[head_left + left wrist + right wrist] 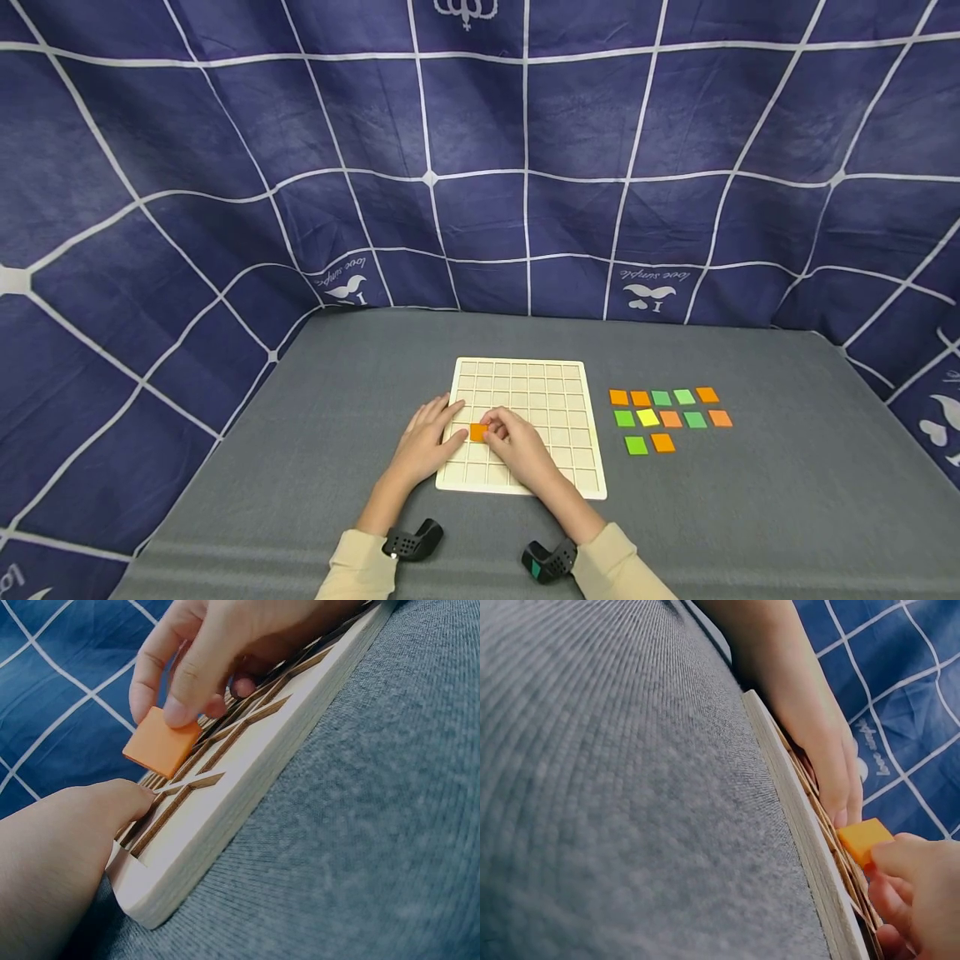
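Note:
A pale wooden grid board [558, 421] with square recesses lies on the grey table. My right hand [516, 443] pinches an orange square tile [477, 432] between thumb and fingers, over the left part of the board. In the left wrist view the orange tile [163, 742] is tilted above the grid's ridges. My left hand [422, 442] rests at the board's left edge with its fingers extended, its thumb reaching over the rim close to the tile. In the right wrist view the left thumb's tip is right by the tile [865, 841].
Right of the board lie several square tiles in loose rows: orange ones [663, 442], green ones [636, 446], a yellow one [647, 417] and salmon ones [720, 418]. A blue curtain [480, 217] with white lines hangs behind the grey table [300, 500].

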Motion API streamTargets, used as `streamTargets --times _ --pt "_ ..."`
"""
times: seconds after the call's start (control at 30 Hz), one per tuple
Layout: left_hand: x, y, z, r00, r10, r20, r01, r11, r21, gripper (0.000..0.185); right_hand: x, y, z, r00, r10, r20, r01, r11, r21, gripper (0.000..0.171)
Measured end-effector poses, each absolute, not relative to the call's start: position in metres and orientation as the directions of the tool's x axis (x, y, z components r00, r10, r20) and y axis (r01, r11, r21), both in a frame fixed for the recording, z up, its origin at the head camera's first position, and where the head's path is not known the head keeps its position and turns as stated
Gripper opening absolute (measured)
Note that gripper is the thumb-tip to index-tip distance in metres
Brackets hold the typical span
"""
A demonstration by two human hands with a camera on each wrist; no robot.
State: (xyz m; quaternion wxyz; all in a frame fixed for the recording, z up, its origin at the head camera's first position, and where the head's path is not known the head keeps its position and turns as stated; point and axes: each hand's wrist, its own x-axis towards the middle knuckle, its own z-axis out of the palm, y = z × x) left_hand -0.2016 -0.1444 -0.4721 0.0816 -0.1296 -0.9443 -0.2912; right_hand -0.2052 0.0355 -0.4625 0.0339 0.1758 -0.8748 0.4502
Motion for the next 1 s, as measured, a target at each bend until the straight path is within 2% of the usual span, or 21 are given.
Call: streamTargets --times 0.13,0.3,0.47,1.0 --pt "-0.201 -0.145 -0.472 -0.953 0.201 0.225 0.293 0.8 0.524 0.053 -0.205 0.036 -0.457 -0.946 -0.25 0.204 -0.308 0.506 -0.806 0.01" --pt "-0.204 -0.144 -0.473 -0.971 0.175 0.164 0.236 0.816 0.527 0.051 -0.207 0.041 -0.45 -0.955 -0.226 0.191 -0.28 0.483 -0.83 0.011" --pt "-0.201 -0.144 -0.473 -0.976 0.164 0.145 0.217 0.823 0.525 0.05 -0.207 0.054 -0.447 -0.963 -0.202 0.179 -0.259 0.509 -0.821 0.01" --pt "-0.204 -0.145 -0.473 -0.966 0.2 0.166 0.258 0.815 0.518 0.051 -0.188 0.145 -0.43 -0.948 -0.078 0.309 -0.287 0.632 -0.72 0.014"
